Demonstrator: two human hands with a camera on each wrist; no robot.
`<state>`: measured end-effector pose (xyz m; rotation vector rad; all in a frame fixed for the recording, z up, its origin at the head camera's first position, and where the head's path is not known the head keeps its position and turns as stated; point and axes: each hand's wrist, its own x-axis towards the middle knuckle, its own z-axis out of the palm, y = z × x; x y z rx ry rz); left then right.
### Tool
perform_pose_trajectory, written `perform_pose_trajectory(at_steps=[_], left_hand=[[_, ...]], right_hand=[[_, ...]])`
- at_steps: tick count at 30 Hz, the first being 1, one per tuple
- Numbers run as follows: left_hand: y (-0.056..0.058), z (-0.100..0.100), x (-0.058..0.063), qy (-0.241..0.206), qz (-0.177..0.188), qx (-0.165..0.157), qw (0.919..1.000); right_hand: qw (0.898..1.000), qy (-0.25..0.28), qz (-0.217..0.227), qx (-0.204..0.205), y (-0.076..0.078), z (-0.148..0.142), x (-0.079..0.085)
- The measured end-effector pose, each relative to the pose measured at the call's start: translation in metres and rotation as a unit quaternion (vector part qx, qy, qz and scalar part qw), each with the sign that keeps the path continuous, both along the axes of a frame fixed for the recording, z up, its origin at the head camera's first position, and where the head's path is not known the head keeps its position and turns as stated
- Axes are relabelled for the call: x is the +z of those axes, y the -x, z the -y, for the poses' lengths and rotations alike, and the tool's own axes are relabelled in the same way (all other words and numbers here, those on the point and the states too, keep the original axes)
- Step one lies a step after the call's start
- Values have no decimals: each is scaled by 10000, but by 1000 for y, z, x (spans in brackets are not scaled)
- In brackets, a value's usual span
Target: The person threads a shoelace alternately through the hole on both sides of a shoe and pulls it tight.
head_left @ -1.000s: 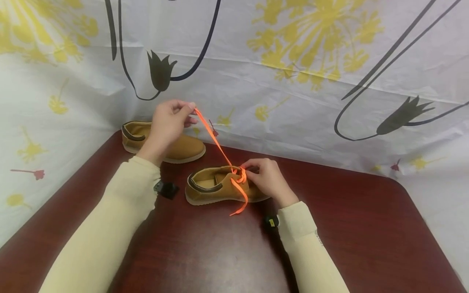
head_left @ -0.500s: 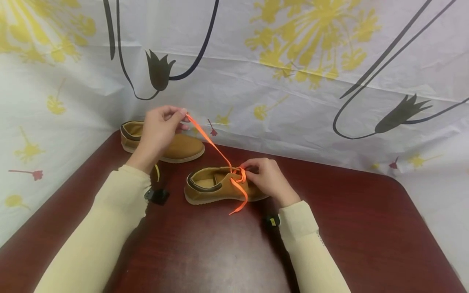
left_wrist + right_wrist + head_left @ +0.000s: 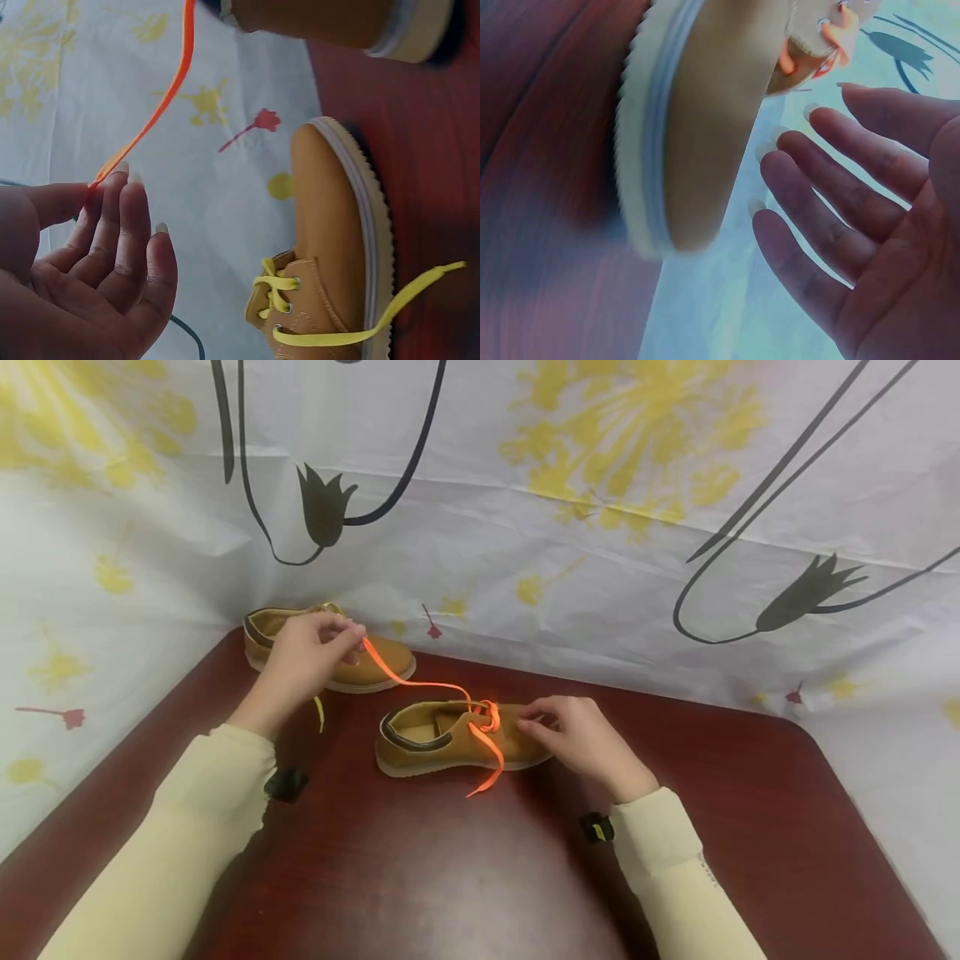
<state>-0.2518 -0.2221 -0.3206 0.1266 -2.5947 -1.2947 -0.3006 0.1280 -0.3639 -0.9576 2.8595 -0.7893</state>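
My left hand [image 3: 303, 656] pinches the end of an orange shoelace [image 3: 408, 682] between thumb and forefinger; the left wrist view shows the grip plainly. The lace sags from there to the near brown shoe [image 3: 420, 760], whose toe points right. Its other orange end hangs over the shoe's side onto the table. Above the shoe's toe is my right hand [image 3: 585, 739], fingers relaxed and holding nothing; the right wrist view shows a gap between fingertips [image 3: 769, 150] and shoe. Behind my left hand sits a second brown shoe [image 3: 386, 664], with a yellow lace [image 3: 337, 337].
Both shoes stand on a dark red table [image 3: 450, 860]. A white sheet [image 3: 480, 527] with yellow and dark flower prints hangs along the back and sides. The second shoe stands close to the back left corner.
My left hand has moved left and down with the orange lace end, and the lace has gone from taut to slack. My right hand has let go of the lace and moved right.
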Motion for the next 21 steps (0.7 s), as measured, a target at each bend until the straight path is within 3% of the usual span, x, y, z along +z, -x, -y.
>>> perform_pose_trajectory(at_steps=[6, 15, 21], left_hand=[[1, -4, -9, 641, 186, -222, 9975], [15, -20, -27, 1174, 455, -673, 9898], [9, -24, -38, 1707, 725, -1019, 9774]], right_hand=[[9992, -259, -293, -57, -4, -16, 0], [9987, -365, -342, -26, -12, -24, 1], [9979, -527, -371, -95, -14, -30, -1]])
